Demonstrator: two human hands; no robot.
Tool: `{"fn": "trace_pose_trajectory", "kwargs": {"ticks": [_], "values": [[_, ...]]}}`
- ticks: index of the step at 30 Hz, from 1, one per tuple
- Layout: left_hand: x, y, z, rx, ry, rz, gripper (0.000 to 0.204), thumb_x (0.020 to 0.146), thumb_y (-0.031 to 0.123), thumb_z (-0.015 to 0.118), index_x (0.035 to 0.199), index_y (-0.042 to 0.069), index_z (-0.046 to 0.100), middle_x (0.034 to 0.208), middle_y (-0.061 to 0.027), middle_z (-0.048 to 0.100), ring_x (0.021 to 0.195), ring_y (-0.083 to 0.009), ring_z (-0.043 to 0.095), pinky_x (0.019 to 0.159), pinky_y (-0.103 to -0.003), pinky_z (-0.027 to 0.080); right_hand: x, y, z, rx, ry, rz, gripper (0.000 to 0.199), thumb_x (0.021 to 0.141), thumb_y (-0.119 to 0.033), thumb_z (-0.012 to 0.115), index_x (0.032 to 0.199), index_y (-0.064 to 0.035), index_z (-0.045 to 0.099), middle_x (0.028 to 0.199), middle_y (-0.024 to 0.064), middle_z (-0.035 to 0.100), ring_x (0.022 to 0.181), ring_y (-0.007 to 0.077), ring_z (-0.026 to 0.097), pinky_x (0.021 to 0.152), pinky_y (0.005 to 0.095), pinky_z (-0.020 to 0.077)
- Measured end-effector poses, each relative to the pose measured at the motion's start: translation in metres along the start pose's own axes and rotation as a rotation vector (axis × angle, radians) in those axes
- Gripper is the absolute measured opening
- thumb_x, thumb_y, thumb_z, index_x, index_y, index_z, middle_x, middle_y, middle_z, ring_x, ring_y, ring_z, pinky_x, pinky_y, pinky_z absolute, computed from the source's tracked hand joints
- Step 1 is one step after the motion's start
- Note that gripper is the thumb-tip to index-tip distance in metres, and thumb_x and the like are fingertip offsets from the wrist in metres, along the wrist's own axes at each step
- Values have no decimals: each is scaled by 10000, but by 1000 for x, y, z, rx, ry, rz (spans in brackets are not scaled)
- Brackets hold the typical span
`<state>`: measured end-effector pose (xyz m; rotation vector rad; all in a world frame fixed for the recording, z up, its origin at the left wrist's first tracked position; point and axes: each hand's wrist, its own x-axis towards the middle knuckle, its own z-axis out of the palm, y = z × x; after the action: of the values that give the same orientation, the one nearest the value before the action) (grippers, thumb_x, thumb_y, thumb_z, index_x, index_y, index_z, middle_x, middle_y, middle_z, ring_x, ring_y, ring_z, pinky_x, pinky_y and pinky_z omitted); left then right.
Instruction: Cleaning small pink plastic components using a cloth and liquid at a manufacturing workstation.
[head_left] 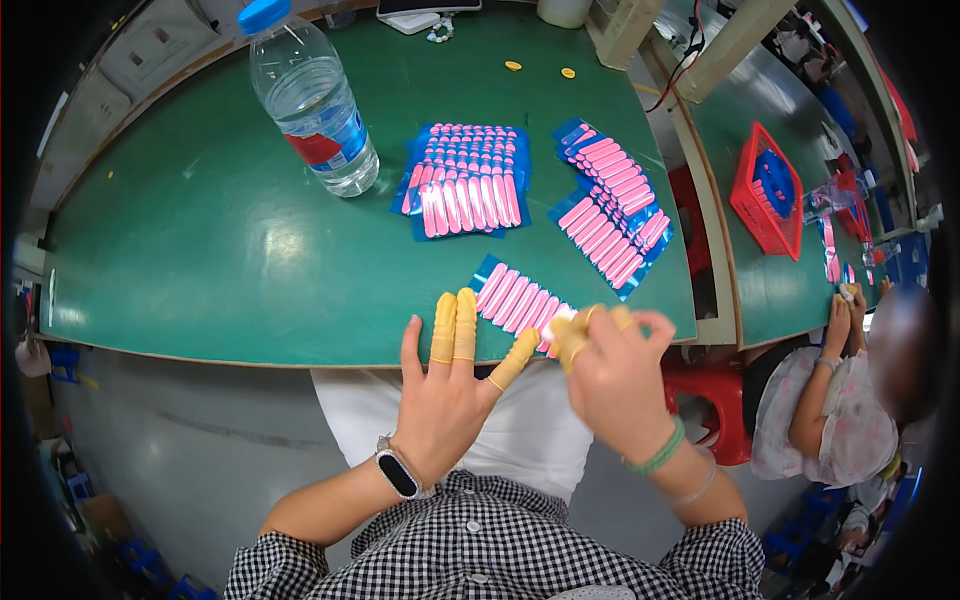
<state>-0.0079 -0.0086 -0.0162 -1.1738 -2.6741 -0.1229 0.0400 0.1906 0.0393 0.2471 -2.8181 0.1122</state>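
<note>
3 pink-strip sheets (462,180) and a water bottle (310,105) lie beyond the open left hand (445,390); right hand (610,375) pinches a strip (556,318).

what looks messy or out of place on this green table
Little stands out. The right-hand stack of blue cards with pink sticks is fanned out and skewed, unlike the squarer stack beside it. Two small yellow discs lie loose farther back. The water bottle is capped, nothing spilled.

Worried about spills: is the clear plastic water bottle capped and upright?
Capped and upright: the clear plastic water bottle stands on the green table, blue cap on.
</note>
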Motion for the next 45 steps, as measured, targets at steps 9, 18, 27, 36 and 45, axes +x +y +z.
{"fn": "trace_pose_trajectory", "kwargs": {"ticks": [9,18,27,36,45], "values": [[-3,-1,2,24,9,1,570,953,329,655,1503,358,510,1501,-351,441,1404,-449,452,1121,-668,310,-4,2,3,38,2,59,240,794,-123,727,1026,-76,760,960,-2,600,919,183,583,948,456,323],[-3,0,-1,-75,-3,-21,673,892,400,739,1519,338,501,1545,-328,389,1441,-443,387,1133,-683,261,-3,1,10,-20,62,167,227,839,-139,730,1055,-70,740,972,-1,602,925,188,585,933,450,322],[8,13,-26,-248,-65,2,701,840,528,768,1449,222,601,1562,-191,403,1422,-418,351,1144,-689,169,-59,-10,-14,412,-19,333,227,853,-121,737,1077,-109,772,969,-20,634,912,157,586,942,417,299],[141,30,-26,-311,186,214,665,879,610,694,1400,200,645,1552,-122,445,1457,-395,333,1178,-688,95,-99,33,-40,573,229,579,177,870,-101,764,1045,-85,774,949,-3,660,861,171,569,909,348,311],[196,0,-3,-167,-128,-26,755,930,729,559,1461,194,609,1578,-233,429,1499,-483,296,1173,-682,145,-109,43,-35,630,251,603,175,865,-97,765,1037,-68,773,943,7,658,853,180,569,909,348,316]]}}
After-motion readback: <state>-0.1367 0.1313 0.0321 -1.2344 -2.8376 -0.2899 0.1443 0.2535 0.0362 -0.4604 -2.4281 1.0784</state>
